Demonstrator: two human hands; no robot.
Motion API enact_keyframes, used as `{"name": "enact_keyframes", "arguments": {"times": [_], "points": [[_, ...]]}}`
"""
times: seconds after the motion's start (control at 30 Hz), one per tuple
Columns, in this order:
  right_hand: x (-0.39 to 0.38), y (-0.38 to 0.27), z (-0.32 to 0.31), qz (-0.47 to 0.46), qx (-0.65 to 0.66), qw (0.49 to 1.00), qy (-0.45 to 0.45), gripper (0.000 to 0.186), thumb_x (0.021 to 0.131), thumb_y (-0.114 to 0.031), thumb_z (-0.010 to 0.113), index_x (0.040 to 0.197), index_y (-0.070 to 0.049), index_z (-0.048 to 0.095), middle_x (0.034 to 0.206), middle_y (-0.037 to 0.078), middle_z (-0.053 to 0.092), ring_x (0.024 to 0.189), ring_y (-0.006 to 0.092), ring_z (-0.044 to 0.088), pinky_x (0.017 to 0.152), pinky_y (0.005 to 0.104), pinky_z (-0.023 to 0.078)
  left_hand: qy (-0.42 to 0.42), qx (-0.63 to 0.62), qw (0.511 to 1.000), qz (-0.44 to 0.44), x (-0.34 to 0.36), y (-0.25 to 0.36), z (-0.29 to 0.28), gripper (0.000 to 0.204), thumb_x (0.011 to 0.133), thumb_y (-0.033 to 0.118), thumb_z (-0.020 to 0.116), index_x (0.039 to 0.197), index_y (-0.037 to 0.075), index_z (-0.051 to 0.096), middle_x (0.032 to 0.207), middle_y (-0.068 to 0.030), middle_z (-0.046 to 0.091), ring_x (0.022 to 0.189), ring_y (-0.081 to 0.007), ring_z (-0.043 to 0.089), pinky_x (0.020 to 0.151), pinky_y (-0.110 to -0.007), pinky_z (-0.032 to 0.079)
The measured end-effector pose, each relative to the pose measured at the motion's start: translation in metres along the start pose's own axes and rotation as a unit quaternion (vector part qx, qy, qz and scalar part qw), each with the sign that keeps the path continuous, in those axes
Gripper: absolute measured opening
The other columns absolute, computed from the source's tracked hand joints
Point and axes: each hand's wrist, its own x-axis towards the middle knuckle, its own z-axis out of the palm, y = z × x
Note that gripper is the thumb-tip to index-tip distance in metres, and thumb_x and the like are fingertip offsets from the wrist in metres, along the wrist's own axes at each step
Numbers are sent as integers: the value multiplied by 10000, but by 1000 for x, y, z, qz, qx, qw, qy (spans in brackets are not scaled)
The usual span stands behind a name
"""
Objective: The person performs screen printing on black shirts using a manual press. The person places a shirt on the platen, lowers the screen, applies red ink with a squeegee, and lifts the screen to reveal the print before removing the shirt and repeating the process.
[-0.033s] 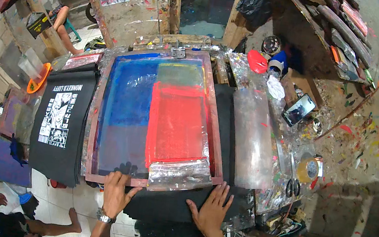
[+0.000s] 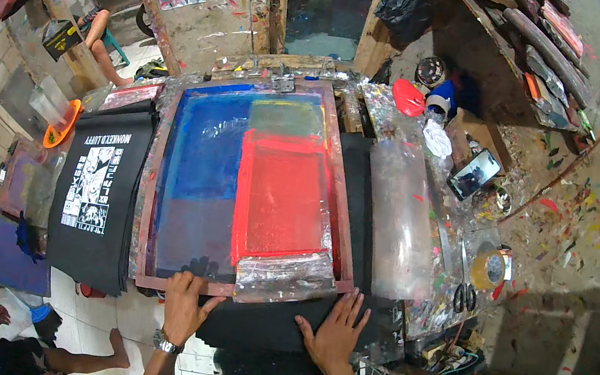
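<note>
A wooden-framed printing screen (image 2: 151,205) lies flat in the middle, its mesh blue at the upper left and its lower right part covered by a red area (image 2: 286,201). Clear tape (image 2: 283,277) wraps part of its near edge. Curled over that edge, left of the tape, are the fingers of my left hand (image 2: 183,308), the thumb pointing right. My right hand (image 2: 333,336) rests with fingers spread on black fabric (image 2: 250,326), fingertips close to the screen's near right corner. More of this fabric shows from under the screen.
Left of the screen lies a stack of black printed fabric (image 2: 91,258). To the right are a cloudy panel (image 2: 402,225), scissors (image 2: 464,295), a tape roll (image 2: 488,269) and a phone (image 2: 474,174). Another person's bare leg (image 2: 80,361) shows at lower left.
</note>
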Motion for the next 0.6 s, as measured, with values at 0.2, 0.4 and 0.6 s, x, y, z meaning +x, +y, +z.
{"name": "enact_keyframes", "arguments": {"times": [0.2, 0.4, 0.6], "points": [[-1, 2, 6, 7, 14, 1000, 14, 1204, 894, -745, 581, 1540, 199, 205, 1647, 365, 196, 1565, 474, 148, 1252, 623, 66, 2, -3, 1000, 0, -1, -2, 1, 458, 750, 345, 883, 988, 5, 691, 901, -111, 536, 866, -318, 518, 785, -448, 407], [2, 0, 6, 31, -15, 999, 12, 1219, 883, -772, 562, 1536, 198, 220, 1653, 365, 181, 1566, 476, 141, 1257, 611, 85, -4, -5, 1000, 0, 0, -1, -1, 450, 752, 327, 884, 995, 2, 688, 905, -108, 534, 861, -316, 515, 784, -443, 410], [3, 1, 6, 11, -40, 999, 14, 1198, 889, -765, 562, 1529, 198, 248, 1650, 372, 178, 1566, 478, 139, 1258, 606, 89, -2, -12, 1000, -1, 1, 1, -2, 440, 741, 307, 893, 984, 1, 691, 906, -111, 549, 868, -315, 527, 785, -438, 419]]}}
